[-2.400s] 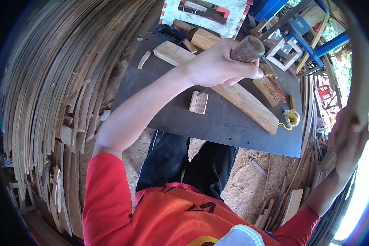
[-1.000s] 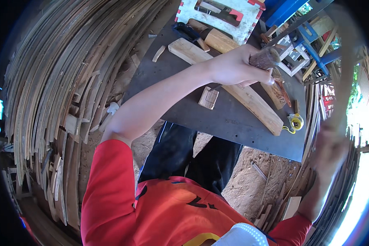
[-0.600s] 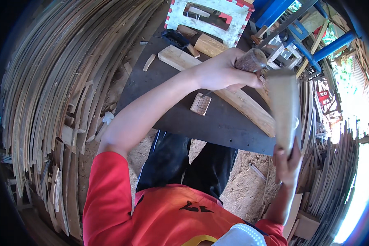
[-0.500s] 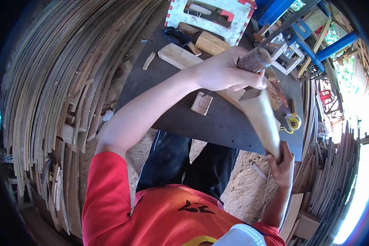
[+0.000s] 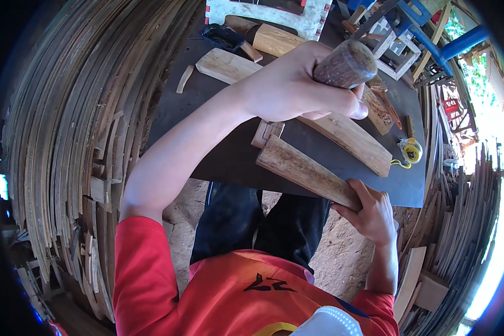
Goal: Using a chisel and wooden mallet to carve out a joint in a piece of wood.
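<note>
A small wooden block [image 5: 266,132] is seen on the dark tabletop [image 5: 400,187], set in from the near edge and left of its middle; it is placed leftward and nearward of the fingers of the left hand [image 5: 305,84], which is nearer to it than the right hand [image 5: 372,215]. A thick brown handle [image 5: 347,64] is gripped in the left hand, its fingers closed; what is carried beneath is hidden by the fist. The narrow end of a wooden club [image 5: 311,171] is wrapped by the right hand's fingers by the near edge, its long axis slanted leftward to the block, which is partly covered by the broad end; whether the two are touching, or how the block's own axis runs, cannot be told. Beyond, a long plank [image 5: 355,144] is laid diagonally, with a yellow tape measure [image 5: 411,150] set by the right edge. The left side is flanked by stacked wooden strips [image 5: 78,112].
</note>
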The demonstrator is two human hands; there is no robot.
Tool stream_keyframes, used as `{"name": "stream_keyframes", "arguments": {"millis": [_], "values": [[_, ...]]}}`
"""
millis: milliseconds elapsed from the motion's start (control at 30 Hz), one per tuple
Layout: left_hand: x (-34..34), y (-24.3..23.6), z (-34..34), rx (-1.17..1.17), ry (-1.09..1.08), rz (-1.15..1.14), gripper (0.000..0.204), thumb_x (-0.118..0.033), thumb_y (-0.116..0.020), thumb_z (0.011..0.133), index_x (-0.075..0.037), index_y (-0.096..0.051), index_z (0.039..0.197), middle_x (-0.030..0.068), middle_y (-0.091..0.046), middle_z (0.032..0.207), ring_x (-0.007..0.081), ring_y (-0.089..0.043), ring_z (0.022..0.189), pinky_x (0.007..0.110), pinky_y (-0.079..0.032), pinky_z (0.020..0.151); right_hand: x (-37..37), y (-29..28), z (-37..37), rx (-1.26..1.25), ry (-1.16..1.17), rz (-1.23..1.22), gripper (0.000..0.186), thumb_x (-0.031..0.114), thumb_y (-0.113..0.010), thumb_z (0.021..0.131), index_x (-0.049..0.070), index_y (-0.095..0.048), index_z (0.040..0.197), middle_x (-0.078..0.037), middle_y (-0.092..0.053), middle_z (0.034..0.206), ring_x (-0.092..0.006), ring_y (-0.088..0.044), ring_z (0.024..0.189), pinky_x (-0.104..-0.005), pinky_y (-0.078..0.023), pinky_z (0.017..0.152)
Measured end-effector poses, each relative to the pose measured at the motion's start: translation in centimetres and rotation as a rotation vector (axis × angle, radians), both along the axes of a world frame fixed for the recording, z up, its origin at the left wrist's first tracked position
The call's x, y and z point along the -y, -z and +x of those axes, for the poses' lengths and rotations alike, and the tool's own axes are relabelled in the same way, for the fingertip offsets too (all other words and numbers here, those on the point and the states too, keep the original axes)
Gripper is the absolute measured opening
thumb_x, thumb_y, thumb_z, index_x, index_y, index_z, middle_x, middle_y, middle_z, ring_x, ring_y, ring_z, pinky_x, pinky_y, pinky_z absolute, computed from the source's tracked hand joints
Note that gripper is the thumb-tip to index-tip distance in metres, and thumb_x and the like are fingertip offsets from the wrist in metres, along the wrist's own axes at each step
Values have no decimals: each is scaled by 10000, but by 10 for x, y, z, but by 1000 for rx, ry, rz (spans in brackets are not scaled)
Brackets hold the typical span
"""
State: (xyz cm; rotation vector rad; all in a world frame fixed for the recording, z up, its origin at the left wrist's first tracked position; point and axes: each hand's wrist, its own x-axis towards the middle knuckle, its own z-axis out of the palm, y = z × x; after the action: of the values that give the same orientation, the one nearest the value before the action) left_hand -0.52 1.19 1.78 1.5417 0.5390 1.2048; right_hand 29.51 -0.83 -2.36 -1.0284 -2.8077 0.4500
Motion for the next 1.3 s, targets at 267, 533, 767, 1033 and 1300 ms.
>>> {"name": "stream_keyframes", "arguments": {"millis": [267,533,767,1033,1300], "values": [[2,-3,-3,-43,-41,-13,186,-92,-654,794,-65,-504,686,-35,-424,560,28,-364,451,216,-237,427,-3,6,-1,-31,50,-236,480,377,-778,797,20,-566,1039,-175,-658,746,-378,-664,677,-415,-494,589],[3,1,-26,78,62,2,224,-108,-580,803,-81,-395,680,-40,-342,513,59,-274,407,239,-233,406,-3,3,-2,-9,55,-262,492,396,-770,804,16,-560,1036,-201,-653,743,-394,-662,680,-423,-498,595],[-1,7,-37,116,162,-58,228,-121,-611,802,-76,-418,688,-32,-363,512,70,-296,417,241,-250,416,-2,1,-3,-27,62,-265,490,415,-756,813,23,-562,1035,-210,-654,732,-401,-665,693,-435,-508,601],[-3,16,-49,289,269,24,197,-117,-569,829,-63,-442,688,-42,-339,478,60,-296,408,237,-241,419,-3,4,-1,-40,50,-279,499,414,-757,811,9,-562,1026,-209,-654,728,-399,-667,691,-428,-511,597],[1,10,-49,176,201,-22,217,-169,-558,843,-93,-407,706,-57,-334,507,58,-258,417,238,-242,439,-3,-9,3,-319,216,-266,388,258,-758,831,-3,-560,1040,-190,-663,743,-320,-706,683,-375,-515,595]]}}
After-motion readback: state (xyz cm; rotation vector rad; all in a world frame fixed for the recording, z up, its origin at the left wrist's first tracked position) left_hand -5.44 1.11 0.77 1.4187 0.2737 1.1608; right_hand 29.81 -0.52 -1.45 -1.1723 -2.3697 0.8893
